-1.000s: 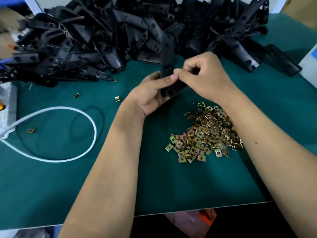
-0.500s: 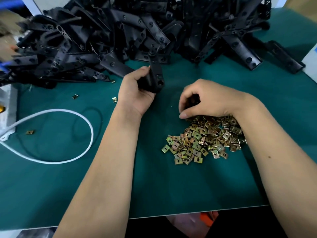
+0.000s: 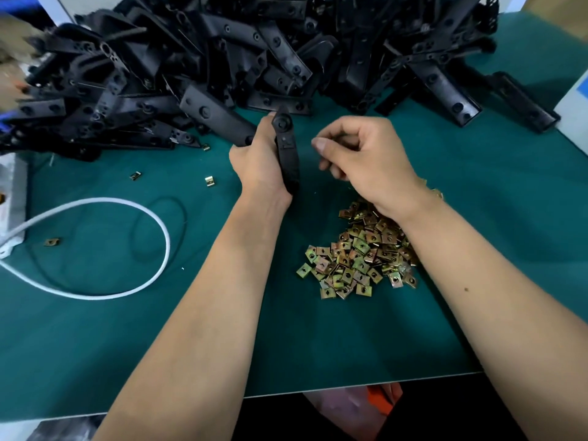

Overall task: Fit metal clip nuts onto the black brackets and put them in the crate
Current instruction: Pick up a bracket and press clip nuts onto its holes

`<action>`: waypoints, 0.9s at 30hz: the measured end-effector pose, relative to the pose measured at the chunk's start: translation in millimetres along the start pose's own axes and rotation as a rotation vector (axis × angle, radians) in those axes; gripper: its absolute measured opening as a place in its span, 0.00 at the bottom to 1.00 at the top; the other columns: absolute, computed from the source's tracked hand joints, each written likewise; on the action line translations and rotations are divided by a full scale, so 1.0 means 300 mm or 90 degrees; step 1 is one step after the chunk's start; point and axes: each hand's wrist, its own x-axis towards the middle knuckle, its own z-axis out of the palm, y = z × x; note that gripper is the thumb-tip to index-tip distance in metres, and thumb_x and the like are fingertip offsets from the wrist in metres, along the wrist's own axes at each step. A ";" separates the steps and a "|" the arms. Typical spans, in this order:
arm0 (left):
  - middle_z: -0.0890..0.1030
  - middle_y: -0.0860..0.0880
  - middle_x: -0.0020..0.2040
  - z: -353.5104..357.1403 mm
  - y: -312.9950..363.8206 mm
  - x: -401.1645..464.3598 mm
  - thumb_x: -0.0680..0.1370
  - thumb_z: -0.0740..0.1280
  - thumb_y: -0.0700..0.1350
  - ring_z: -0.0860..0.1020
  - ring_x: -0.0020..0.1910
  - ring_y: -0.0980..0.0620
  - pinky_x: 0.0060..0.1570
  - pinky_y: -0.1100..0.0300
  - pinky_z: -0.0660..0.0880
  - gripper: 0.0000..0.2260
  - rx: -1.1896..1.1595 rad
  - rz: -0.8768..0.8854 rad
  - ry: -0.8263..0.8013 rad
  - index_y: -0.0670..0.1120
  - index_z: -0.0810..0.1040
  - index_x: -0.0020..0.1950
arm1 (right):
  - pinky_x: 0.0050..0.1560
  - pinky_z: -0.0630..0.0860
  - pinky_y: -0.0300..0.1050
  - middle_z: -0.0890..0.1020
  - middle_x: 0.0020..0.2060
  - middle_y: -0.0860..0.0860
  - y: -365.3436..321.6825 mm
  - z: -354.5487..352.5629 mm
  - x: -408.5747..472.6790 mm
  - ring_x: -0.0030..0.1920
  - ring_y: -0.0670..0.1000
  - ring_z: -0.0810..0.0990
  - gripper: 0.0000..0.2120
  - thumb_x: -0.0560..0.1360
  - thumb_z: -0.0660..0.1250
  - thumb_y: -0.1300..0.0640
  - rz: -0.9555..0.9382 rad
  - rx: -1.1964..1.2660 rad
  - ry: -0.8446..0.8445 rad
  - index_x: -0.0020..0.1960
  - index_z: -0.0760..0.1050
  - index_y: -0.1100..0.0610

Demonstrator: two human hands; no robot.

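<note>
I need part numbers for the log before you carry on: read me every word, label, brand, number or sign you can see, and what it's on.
None can be read.
Held bracket in the left hand: no print, only moulded holes and bosses.
Bracket pile: no legible marking.
Clip nuts: too small to show any stamp.
White object at the right edge: a blue patch, too cropped to read.

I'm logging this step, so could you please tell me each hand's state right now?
Left hand: grips a black bracket.
Right hand: fingers curled; whether it pinches a clip nut cannot be told.
</note>
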 end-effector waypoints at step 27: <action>0.75 0.48 0.31 -0.014 0.023 0.045 0.73 0.72 0.40 0.72 0.27 0.49 0.28 0.58 0.72 0.11 0.055 -0.017 0.122 0.45 0.69 0.40 | 0.41 0.83 0.42 0.86 0.38 0.52 -0.024 0.065 -0.023 0.38 0.50 0.86 0.09 0.76 0.72 0.71 0.078 0.143 -0.042 0.49 0.85 0.58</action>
